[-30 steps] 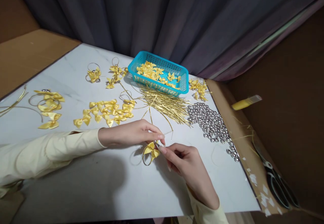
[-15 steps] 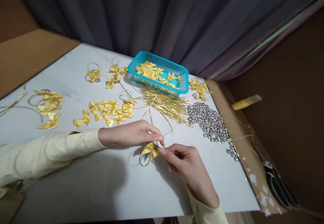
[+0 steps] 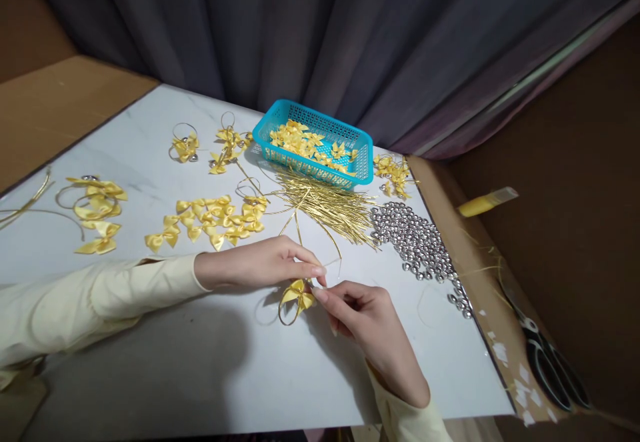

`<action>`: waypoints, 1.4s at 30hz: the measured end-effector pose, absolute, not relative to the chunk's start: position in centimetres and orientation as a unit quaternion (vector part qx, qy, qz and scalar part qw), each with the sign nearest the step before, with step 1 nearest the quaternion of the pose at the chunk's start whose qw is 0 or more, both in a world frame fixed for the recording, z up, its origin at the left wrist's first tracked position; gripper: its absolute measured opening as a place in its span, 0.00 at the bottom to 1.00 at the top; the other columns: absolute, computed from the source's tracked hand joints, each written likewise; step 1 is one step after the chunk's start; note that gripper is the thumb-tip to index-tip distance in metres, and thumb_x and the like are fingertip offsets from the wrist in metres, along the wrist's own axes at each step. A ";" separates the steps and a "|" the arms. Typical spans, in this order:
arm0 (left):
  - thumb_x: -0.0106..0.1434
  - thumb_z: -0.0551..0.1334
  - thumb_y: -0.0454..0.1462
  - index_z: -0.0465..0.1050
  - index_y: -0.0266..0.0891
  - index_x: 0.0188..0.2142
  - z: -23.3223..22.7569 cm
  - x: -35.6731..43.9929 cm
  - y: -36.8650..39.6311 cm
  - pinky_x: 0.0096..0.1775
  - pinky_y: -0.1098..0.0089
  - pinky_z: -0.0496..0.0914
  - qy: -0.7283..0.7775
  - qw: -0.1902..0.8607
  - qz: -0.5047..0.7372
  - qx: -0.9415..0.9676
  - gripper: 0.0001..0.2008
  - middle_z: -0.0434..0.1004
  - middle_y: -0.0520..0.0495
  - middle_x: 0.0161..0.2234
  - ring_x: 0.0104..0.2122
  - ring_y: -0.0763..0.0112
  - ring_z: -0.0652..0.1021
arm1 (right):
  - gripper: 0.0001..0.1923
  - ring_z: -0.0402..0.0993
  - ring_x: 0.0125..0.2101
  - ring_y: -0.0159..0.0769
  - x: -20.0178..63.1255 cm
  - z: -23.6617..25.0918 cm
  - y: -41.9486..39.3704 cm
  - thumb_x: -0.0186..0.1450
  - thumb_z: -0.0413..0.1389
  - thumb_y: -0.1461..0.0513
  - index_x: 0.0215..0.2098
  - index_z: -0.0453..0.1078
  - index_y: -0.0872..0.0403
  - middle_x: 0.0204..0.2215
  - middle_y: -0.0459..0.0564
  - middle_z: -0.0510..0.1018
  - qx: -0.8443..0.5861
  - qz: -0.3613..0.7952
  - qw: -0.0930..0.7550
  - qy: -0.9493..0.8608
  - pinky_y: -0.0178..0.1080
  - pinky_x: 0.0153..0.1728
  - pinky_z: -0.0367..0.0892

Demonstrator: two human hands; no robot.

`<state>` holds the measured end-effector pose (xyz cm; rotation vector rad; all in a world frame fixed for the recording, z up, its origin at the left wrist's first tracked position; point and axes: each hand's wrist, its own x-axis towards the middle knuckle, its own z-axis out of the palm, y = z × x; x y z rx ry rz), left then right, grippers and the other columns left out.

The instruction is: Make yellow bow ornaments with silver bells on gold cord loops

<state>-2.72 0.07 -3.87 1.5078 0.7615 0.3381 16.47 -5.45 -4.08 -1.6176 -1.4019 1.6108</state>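
The left hand [image 3: 260, 263] lies low over the tabletop [image 3: 200, 362], its forearm in a pale yellow sleeve [image 3: 100, 295] stretched in from the left, palm down, wrist straight. Its fingers [image 3: 313, 270] are pinched together at the top of a small yellow bow [image 3: 299, 293] with a gold wire loop [image 3: 286, 315] hanging below it. The right hand [image 3: 367, 325] comes up from the lower right, wrist bent slightly, its thumb and forefinger closed on the same bow from the other side, the remaining fingers curled under. The two hands meet tip to tip, and the bow sits between them just above the tabletop, near its front middle. Behind the hands lie a bundle of gold wires [image 3: 325, 205], loose bows [image 3: 210, 219] to the left, silver beads [image 3: 415, 242] to the right, and a blue basket [image 3: 314, 143] of bows farther back.
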 end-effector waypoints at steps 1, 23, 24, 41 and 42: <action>0.65 0.54 0.41 0.76 0.35 0.32 -3.9 -2.7 0.1 0.33 0.77 0.63 0.336 0.653 0.150 0.662 0.15 0.75 0.51 0.29 0.31 0.73 0.72 | 0.19 0.51 0.15 0.22 16.4 -4.1 -5.4 0.57 0.60 0.50 0.22 0.71 0.59 0.12 0.39 0.62 -0.589 0.586 0.228 -0.507 0.30 0.17 0.47; 0.64 0.58 0.44 0.75 0.33 0.31 -4.4 -2.7 0.3 0.41 0.67 0.68 0.382 0.714 0.185 0.556 0.15 0.80 0.43 0.33 0.35 0.67 0.78 | 0.17 0.50 0.14 0.21 19.3 -3.6 -5.5 0.55 0.63 0.51 0.25 0.73 0.59 0.12 0.42 0.65 -0.582 0.618 0.249 -0.466 0.30 0.15 0.40; 0.63 0.58 0.44 0.75 0.33 0.30 -4.2 -2.7 0.4 0.41 0.67 0.68 0.379 0.718 0.181 0.555 0.15 0.80 0.42 0.33 0.35 0.67 0.78 | 0.17 0.50 0.14 0.20 19.7 -3.6 -5.4 0.55 0.63 0.52 0.25 0.73 0.59 0.13 0.42 0.65 -0.583 0.620 0.263 -0.454 0.30 0.15 0.40; 0.63 0.58 0.36 0.74 0.36 0.39 -3.2 -2.9 0.4 0.38 0.73 0.66 0.324 0.752 0.123 0.560 0.09 0.80 0.44 0.38 0.37 0.71 0.77 | 0.16 0.41 0.08 0.13 18.6 -4.8 -5.6 0.60 0.58 0.53 0.28 0.71 0.60 0.15 0.42 0.70 -0.495 0.739 0.361 -0.279 0.24 0.09 0.37; 0.64 0.57 0.36 0.74 0.35 0.39 -3.1 -2.9 0.5 0.39 0.73 0.66 0.325 0.747 0.121 0.567 0.09 0.80 0.44 0.39 0.39 0.70 0.77 | 0.16 0.42 0.08 0.13 18.7 -4.7 -5.8 0.61 0.58 0.53 0.28 0.71 0.60 0.15 0.43 0.70 -0.500 0.728 0.368 -0.290 0.24 0.09 0.37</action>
